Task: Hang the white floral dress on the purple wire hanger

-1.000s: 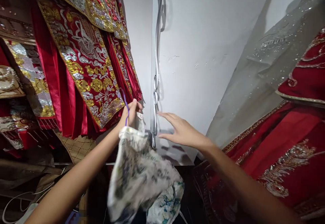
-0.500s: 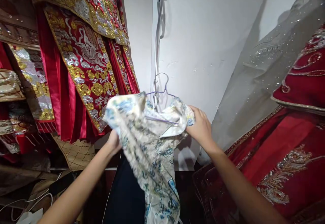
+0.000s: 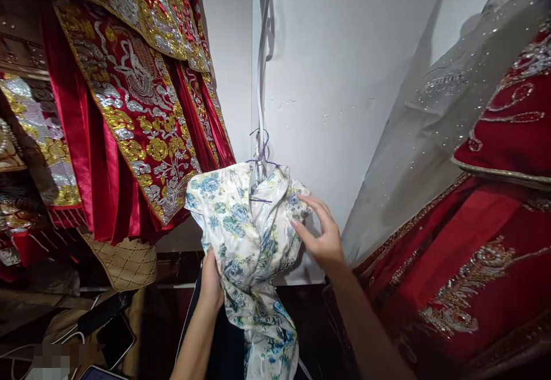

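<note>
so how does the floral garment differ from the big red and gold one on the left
Colour: the floral garment is white with a blue, green and yellow pattern; the red and gold garment is deep red with gold and silver decoration.
Surface: the floral garment looks printed; the red and gold garment glitters.
Handling: the left hand holds the floral garment; no hand touches the red and gold garment.
Both carry flower motifs.

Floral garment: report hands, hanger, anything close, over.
Left hand at floral garment's side, grip unclear. Right hand open at opposite sleeve. Garment on purple hanger. White strip at its hook; can't tell if hooked.
</note>
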`<state>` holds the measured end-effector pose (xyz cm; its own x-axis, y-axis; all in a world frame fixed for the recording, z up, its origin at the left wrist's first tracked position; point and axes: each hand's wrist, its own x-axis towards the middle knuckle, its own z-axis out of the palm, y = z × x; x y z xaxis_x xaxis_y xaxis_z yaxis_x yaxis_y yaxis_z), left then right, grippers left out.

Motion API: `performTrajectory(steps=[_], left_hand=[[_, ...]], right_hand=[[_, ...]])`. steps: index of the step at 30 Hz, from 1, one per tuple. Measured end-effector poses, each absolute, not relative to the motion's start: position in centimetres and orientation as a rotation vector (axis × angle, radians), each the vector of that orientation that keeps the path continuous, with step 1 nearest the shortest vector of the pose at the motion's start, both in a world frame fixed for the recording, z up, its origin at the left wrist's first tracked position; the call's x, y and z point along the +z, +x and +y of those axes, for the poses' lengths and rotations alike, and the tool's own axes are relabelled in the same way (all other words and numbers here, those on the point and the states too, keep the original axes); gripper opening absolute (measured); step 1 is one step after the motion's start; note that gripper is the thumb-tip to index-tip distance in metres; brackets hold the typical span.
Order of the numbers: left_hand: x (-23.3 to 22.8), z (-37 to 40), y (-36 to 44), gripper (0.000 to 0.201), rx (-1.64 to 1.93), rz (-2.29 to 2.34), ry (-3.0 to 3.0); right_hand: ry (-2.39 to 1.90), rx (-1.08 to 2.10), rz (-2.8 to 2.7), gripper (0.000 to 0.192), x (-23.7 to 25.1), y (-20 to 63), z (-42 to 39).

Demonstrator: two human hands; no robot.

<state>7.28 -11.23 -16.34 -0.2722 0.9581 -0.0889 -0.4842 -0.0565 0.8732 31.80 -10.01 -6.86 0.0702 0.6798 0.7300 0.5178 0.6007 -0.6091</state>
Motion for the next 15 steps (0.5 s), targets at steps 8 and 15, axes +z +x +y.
performTrajectory(steps=[8,15], left_hand=[[-17.7,-14.8,8.7,0.074,1.401,1.004,0.556],[-17.0,-15.6,7.4,0.077,1.278,0.874,0.597]], right_hand=[[-1.087,1.103,-1.26,0.043,-17.7,24.4,-11.8],[-0.99,1.126,-1.317,0.036,-16.0,23.8,-10.0]])
